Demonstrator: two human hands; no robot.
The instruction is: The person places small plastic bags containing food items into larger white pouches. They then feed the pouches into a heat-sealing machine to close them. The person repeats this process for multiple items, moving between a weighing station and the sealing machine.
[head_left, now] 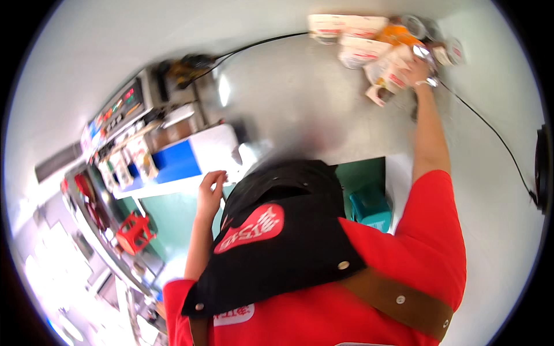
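On the right, my right hand (417, 71) reaches out over a metal counter (277, 86) to a pile of light printed paper packages (391, 71). Its fingers are blurred among the packages and a shiny silvery item (422, 52), so a grip cannot be made out. Orange packaging (396, 35) and round containers (414, 27) lie just beyond. Near the edge of a white counter, my left hand (212, 188) hangs beside the black apron (285, 225), fingers loosely curved and holding nothing visible.
A black cable (264, 41) crosses the metal counter and another (489, 119) runs along the right wall. At left are an appliance with a lit display (121, 106), hanging printed packets (140, 158) and a red plastic stool (135, 233). A teal bin (371, 209) stands below the counter.
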